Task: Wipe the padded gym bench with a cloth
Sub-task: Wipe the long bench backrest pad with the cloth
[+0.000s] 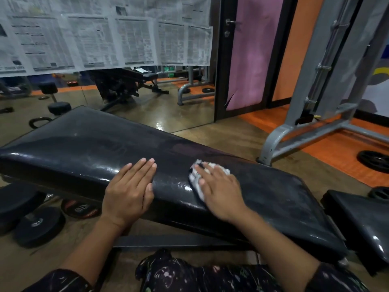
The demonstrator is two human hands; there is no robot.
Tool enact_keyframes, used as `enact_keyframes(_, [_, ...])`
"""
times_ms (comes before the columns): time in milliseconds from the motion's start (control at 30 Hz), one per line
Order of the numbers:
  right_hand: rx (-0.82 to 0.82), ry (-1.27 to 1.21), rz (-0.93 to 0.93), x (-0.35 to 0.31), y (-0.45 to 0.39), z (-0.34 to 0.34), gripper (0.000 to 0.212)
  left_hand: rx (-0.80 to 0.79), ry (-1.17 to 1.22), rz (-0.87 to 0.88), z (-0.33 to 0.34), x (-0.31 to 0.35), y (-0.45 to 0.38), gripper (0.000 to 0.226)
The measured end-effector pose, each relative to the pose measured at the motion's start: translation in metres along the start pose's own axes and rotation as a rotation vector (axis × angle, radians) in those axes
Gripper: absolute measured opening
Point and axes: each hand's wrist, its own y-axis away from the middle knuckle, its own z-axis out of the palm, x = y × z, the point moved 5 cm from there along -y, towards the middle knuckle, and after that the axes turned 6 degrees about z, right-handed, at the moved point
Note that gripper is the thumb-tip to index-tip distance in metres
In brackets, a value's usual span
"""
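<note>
A long black padded gym bench [88,144] runs across the view, wider at the left, its surface shiny and streaked. My left hand [129,189] lies flat on the near edge of the pad, fingers together, holding nothing. To its right, my right hand [219,190] presses a crumpled white cloth [194,179] down on the pad, fingers spread over it. Most of the cloth is hidden under the palm. A second, smaller black seat pad [362,213] sits at the right end.
Black weight plates [37,225] and a red-rimmed plate [81,208] lie on the floor under the bench at left. A grey steel rack [315,131] stands at right, with plates [373,161] on the orange mat. A mirror wall [126,98] partly covered with newspaper is behind.
</note>
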Motion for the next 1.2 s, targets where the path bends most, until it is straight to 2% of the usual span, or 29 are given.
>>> enact_keyframes(67, [-0.044,-0.009,0.119,0.003,-0.031,0.003,0.048,0.002,-0.003,-0.009,-0.001,0.001,0.0,0.045])
enact_keyframes(133, [-0.044,-0.041,0.129,-0.018,-0.047,0.008,0.048,-0.01,-0.005,-0.024,-0.001,0.0,-0.001,0.045])
enact_keyframes(267, [-0.034,-0.062,-0.122,-0.065,-0.006,0.012,0.049,-0.063,-0.021,-0.017,0.002,-0.002,0.0,0.047])
enact_keyframes(367, [-0.005,-0.024,-0.295,-0.045,0.033,0.005,0.049,-0.057,-0.012,-0.02,0.003,-0.003,0.0,0.047])
enact_keyframes(433, [-0.036,-0.021,-0.249,-0.013,0.025,0.0,0.051,-0.04,-0.009,-0.029,0.002,-0.001,0.0,0.047])
enact_keyframes(533, [-0.072,-0.017,-0.016,0.023,-0.027,-0.001,0.053,-0.038,-0.002,-0.036,0.002,0.001,0.0,0.046])
enact_keyframes(567, [-0.079,-0.005,0.056,0.023,-0.044,0.001,0.052,-0.038,-0.003,-0.037,0.002,0.0,0.0,0.046])
enact_keyframes(633, [-0.059,0.013,0.086,0.004,-0.064,0.006,0.05,-0.039,0.002,-0.042,0.003,0.0,-0.001,0.046])
enact_keyframes(767, [-0.06,-0.004,-0.151,-0.042,-0.021,0.009,0.048,-0.035,0.014,-0.06,0.003,0.0,0.0,0.046])
enact_keyframes(833, [-0.033,-0.017,-0.333,-0.038,0.015,0.002,0.049,-0.04,0.024,-0.068,0.002,0.0,0.0,0.046])
enact_keyframes(900, [-0.072,-0.006,-0.417,-0.012,0.023,-0.003,0.05,-0.042,0.05,-0.119,-0.001,0.002,-0.002,0.045])
enact_keyframes(1000, [-0.087,-0.011,-0.276,0.032,-0.017,-0.005,0.058,-0.061,0.091,-0.304,-0.002,0.009,-0.008,0.042])
enact_keyframes(1100, [-0.108,0.018,-0.019,0.033,-0.058,0.001,0.051,-0.089,0.083,-0.455,-0.002,0.017,-0.014,0.039])
enact_keyframes(1200, [-0.09,0.023,-0.027,-0.006,-0.048,0.006,0.048,-0.061,0.077,-0.491,-0.001,0.021,-0.013,0.039])
